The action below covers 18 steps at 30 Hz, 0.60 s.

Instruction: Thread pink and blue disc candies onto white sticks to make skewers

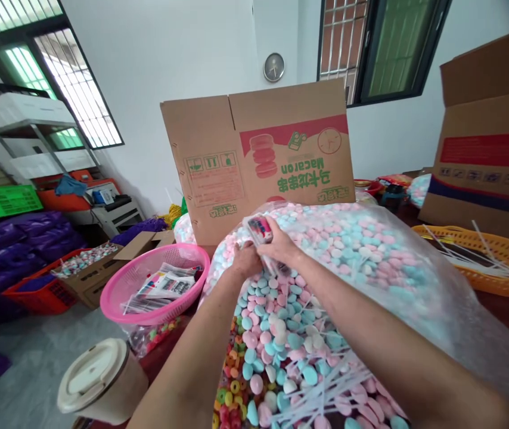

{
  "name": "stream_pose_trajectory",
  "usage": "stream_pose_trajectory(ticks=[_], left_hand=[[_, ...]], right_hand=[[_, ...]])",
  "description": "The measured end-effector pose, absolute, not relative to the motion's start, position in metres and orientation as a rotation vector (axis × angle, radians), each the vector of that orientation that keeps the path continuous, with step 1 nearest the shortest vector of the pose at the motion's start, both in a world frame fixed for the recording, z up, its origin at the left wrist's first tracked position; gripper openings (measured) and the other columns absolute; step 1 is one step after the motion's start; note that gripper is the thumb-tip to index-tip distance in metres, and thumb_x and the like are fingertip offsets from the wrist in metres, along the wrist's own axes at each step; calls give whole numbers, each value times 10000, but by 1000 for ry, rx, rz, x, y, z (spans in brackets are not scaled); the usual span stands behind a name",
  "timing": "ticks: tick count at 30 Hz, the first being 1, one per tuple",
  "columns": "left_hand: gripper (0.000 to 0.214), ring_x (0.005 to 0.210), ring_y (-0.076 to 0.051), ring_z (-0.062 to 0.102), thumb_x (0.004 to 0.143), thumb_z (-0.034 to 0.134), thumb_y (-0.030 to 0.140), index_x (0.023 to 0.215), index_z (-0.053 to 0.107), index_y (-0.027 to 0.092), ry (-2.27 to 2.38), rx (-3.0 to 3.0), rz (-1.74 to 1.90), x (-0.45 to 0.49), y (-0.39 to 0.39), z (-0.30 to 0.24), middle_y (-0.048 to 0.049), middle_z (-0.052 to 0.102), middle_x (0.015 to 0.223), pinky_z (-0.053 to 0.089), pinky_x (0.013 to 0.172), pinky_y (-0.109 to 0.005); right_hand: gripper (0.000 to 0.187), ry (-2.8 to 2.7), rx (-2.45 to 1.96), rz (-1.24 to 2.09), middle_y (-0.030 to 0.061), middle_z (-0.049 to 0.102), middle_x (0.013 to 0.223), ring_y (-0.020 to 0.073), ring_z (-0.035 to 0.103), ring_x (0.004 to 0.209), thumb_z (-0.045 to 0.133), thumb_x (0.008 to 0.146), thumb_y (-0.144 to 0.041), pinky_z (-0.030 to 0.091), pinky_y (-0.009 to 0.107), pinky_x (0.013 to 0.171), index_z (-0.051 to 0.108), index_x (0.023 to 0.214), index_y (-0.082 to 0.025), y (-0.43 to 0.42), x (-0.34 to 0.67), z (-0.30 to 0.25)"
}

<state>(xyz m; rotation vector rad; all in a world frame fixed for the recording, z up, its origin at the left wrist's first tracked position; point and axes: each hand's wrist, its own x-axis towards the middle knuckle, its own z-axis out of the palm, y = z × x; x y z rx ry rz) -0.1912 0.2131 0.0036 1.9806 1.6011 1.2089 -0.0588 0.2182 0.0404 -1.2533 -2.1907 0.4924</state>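
My right hand [282, 243] is closed around a small printed plastic packet [260, 229], clear with pink and dark print, above the candy heap. Close beside it on the left is my left hand [246, 261], its fingers curled in near the packet's lower edge; what they hold, if anything, is hidden. Below both hands spreads a heap of pastel pink, blue and white candies [276, 322]. Thin white sticks [326, 390] lie across the near part of the heap. Colourful ring-shaped candies [232, 387] lie along its left edge.
A clear plastic sheet [442, 310] covers more candies on the right. A pink basket [156, 316] with printed packets stands left, above a lidded white bucket [96, 375]. Behind stands a cardboard box [210, 137]; at right, an orange basket [500, 286] holds sticks.
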Motion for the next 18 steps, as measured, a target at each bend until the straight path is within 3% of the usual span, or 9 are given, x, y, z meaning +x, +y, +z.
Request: stream_pose_trajectory(ticks=[3, 5, 8, 10, 14, 18], left_hand=[[138, 1123, -255, 500, 790, 640, 326, 874, 665, 220, 1636, 2143, 916, -199, 217, 5, -35, 640, 1063, 294, 1028, -546], [81, 1140, -276, 481, 746, 658, 332, 781, 685, 264, 1658, 2197, 814, -200, 216, 6, -4, 668, 1018, 173, 1064, -578], [174, 1182, -302, 449, 755, 631, 355, 901, 690, 282, 1720, 2221, 767, -197, 205, 11, -31, 637, 1139, 121, 1076, -573], [243, 1251, -326, 381, 770, 617, 349, 991, 673, 267, 1772, 2223, 780, -194, 188, 17, -70, 564, 1267, 89, 1083, -570], [261, 1248, -316, 402, 819, 559, 350, 1041, 655, 250, 1800, 2370, 740, -190, 129, 26, -96, 514, 1324, 177, 1083, -516], [255, 1082, -301, 534, 849, 507, 330, 1041, 645, 235, 1715, 2491, 546, -174, 57, 8, -113, 590, 1204, 362, 958, -484]], right_hand=[[815, -2152, -1472, 356, 160, 551, 1174, 282, 547, 1054, 576, 762, -313, 450, 391, 843, 161, 1448, -167, 254, -51, 29], [720, -2156, -1555, 248, 209, 447, 1301, 340, 435, 1194, 513, 826, -388, 374, 480, 928, 211, 1442, -171, 263, -54, 20], [629, -2226, -1590, 151, 174, 275, 1456, 359, 278, 1306, 410, 883, -470, 248, 538, 1011, 250, 1438, -220, 268, -59, 14], [632, -2287, -1606, 150, 157, 262, 1472, 371, 277, 1304, 385, 884, -519, 246, 545, 1010, 274, 1432, -226, 272, -59, 18], [633, -2399, -1586, 185, 169, 420, 1368, 354, 437, 1190, 388, 874, -553, 364, 487, 935, 342, 1401, -206, 274, -40, 41], [422, -2521, -1341, 86, 104, 505, 1282, 214, 502, 1108, 368, 933, -349, 392, 305, 911, 442, 1317, -192, 231, -8, 51]])
